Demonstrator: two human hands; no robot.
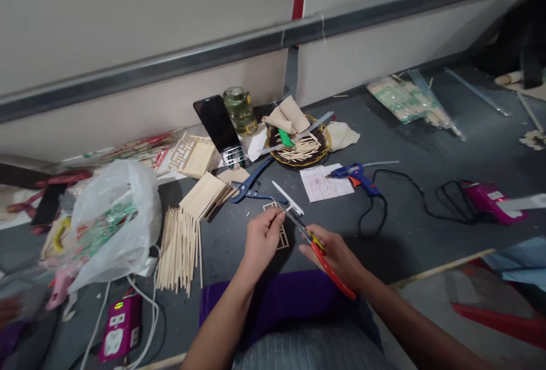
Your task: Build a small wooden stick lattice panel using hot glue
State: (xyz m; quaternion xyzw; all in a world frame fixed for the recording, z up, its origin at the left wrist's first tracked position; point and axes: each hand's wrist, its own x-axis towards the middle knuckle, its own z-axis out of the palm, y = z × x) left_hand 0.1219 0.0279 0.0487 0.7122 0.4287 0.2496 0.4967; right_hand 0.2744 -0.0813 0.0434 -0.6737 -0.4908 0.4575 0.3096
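Note:
My right hand [335,250] grips a pair of scissors [328,270] with red and yellow handles, its blades pointing up and left. Close by the blades, my left hand [263,239] is closed in a pinch; what it holds is too small to make out. A small wooden lattice frame [282,240] shows behind the left hand, partly hidden by it. Just beyond lie a white pointed tool [288,198] and blue-handled cutting pliers [251,185]. Thin wooden sticks [179,250] are piled to the left, below a stack of stick panels [207,196].
A blue glue gun [358,176] rests partly on printed paper [322,185], its cord running right. A basket [326,151] of short sticks, a phone [217,122] on a stand and a green jar [239,111] stand behind. A plastic bag [119,216] and purple power strip [121,327] are left.

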